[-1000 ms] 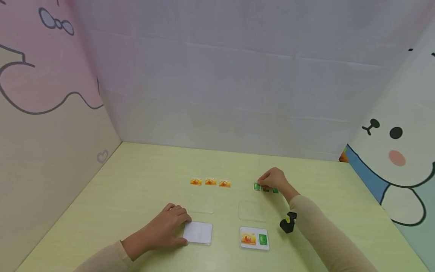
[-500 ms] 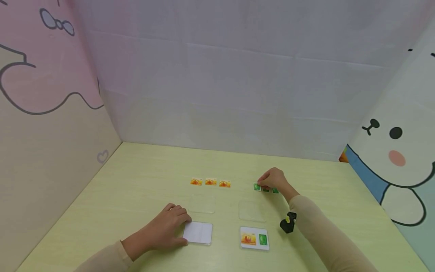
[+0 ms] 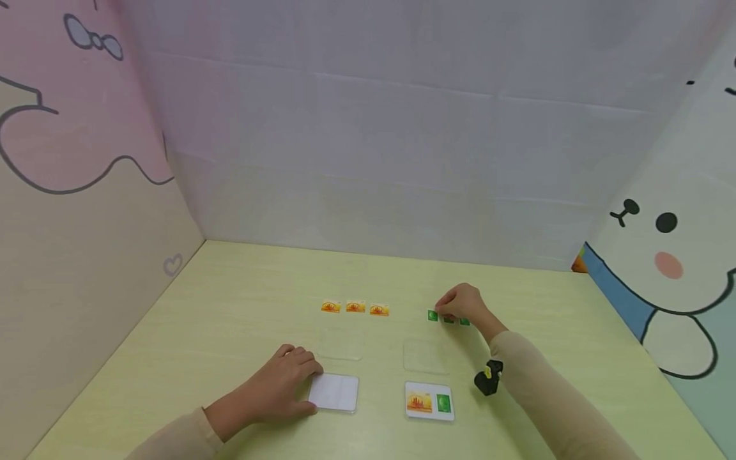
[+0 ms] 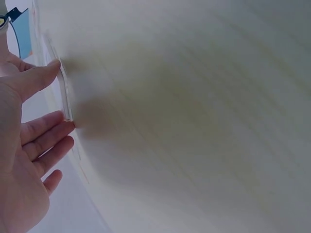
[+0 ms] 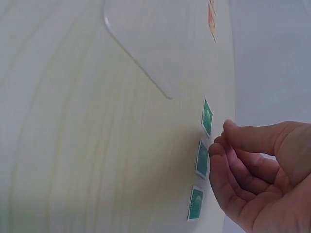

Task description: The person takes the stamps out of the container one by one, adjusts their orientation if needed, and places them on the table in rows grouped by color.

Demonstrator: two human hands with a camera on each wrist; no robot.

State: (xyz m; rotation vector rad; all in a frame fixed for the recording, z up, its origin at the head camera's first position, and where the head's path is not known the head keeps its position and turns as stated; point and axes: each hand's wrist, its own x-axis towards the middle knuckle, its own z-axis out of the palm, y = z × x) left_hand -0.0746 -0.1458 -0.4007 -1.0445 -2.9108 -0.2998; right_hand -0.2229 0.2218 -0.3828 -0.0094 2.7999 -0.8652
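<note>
My left hand (image 3: 283,385) holds the left side of a clear case with a white card (image 3: 335,392), thumb at the near corner and fingers at the far one. The left wrist view shows the case's thin edge (image 4: 65,97) between thumb and fingers. Over a row of three small green stamps (image 3: 432,315) is my right hand (image 3: 462,303). Its fingers are curled, thumb and forefinger tips together, with no stamp visible between them. In the right wrist view the nearest green stamps, one farther (image 5: 207,116) and one in the middle (image 5: 201,159), lie on the table beside the fingertips.
Three orange stamps (image 3: 355,306) lie in a row at the back. Two clear covers, left (image 3: 340,345) and right (image 3: 425,356), lie in front. A second case (image 3: 429,412) carries an orange and a green stamp. A black object (image 3: 487,378) is by the right sleeve.
Both hands hold their places. The head view has shifted very slightly; nothing on the table has visibly moved.
</note>
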